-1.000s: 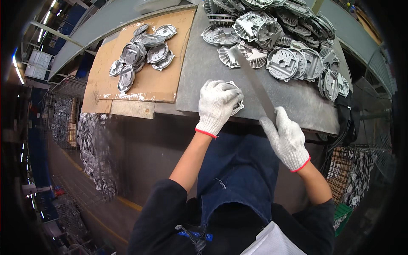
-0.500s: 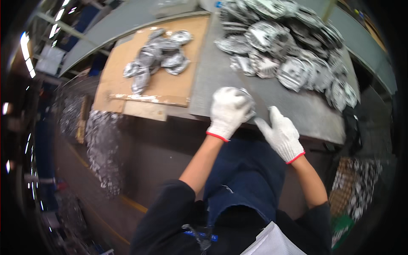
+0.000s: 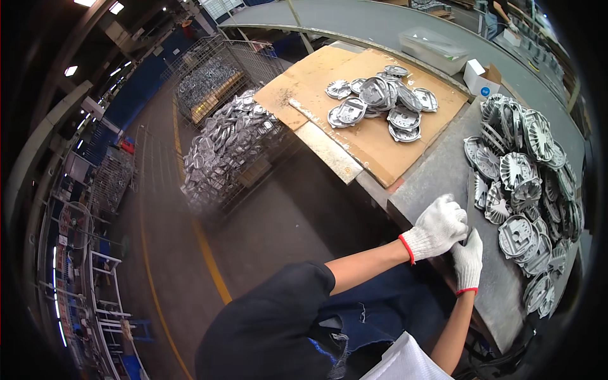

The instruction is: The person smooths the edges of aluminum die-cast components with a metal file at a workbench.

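My left hand [image 3: 437, 228], in a white knit glove with a red cuff, is closed over the near edge of the grey metal table [image 3: 421, 183]. What its curled fingers hold is hidden. My right hand [image 3: 468, 261], gloved alike, is close against it, fingers wrapped round the lower end of a narrow flat grey tool [image 3: 470, 195], perhaps a file. The tool points away from me over the tabletop. To the right lies a large heap of round ribbed metal castings [image 3: 520, 177]. A smaller group of castings [image 3: 375, 93] rests on a cardboard sheet [image 3: 396, 155] at the far left.
A clear plastic bin [image 3: 434, 47] and a small white box [image 3: 481, 77] stand behind the cardboard. Left of the table, a heap of castings [image 3: 225, 152] sits by the floor, with a wire cage [image 3: 212, 79] beyond. Yellow lines [image 3: 212, 263] mark the floor. Another person [image 3: 497, 18] is far right.
The view has turned left, so the table and hands appear farther right. My hands have come together; the right thumb and fingers, spread before, are now closed round the flat tool.
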Demonstrator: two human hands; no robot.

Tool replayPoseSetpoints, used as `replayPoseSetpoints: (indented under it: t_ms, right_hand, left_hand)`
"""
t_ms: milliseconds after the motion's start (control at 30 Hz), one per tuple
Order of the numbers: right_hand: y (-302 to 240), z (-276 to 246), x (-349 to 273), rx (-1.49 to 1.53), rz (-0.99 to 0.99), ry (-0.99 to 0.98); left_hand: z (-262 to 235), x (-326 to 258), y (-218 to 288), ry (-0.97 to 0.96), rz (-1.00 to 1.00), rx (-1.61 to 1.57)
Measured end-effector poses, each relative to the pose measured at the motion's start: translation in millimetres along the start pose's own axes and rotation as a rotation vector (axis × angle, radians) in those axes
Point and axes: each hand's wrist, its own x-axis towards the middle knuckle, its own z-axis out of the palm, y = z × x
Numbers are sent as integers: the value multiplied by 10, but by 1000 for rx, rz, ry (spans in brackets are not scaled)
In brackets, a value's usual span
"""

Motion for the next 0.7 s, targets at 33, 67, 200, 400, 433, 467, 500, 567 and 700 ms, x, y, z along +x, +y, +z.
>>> replayPoseSetpoints:
  t_ms: [33, 67, 200, 400, 433, 467, 500, 567, 700]
  right_hand:
    - [72, 36, -8, -12, -39, 38]
    - [90, 40, -3, -15, -38, 37]
    - [5, 2, -92, -8, -29, 59]
    - [-109, 38, -117, 72, 2, 53]
    - [-217, 64, -94, -29, 47, 29]
    - [-242, 59, -69, -129, 101, 9]
    - [-74, 85, -66, -72, 42, 71]
    - [-103, 70, -145, -40, 76, 98]
    - [-349, 4, -90, -115, 228, 34]
  left_hand:
    - [3, -14, 20, 11, 5, -2]
    - [13, -19, 37, 20, 10, -5]
    - [27, -41, 47, 89, 37, -14]
    - [-106, -18, 39, 80, 49, 24]
    - [-94, -38, 5, 66, 38, 54]
    - [-65, -37, -12, 49, 32, 77]
    - [-84, 20, 23, 26, 86, 20]
    - [-173, 77, -44, 43, 65, -26]
    - [-436, 499, -41, 184, 63, -99]
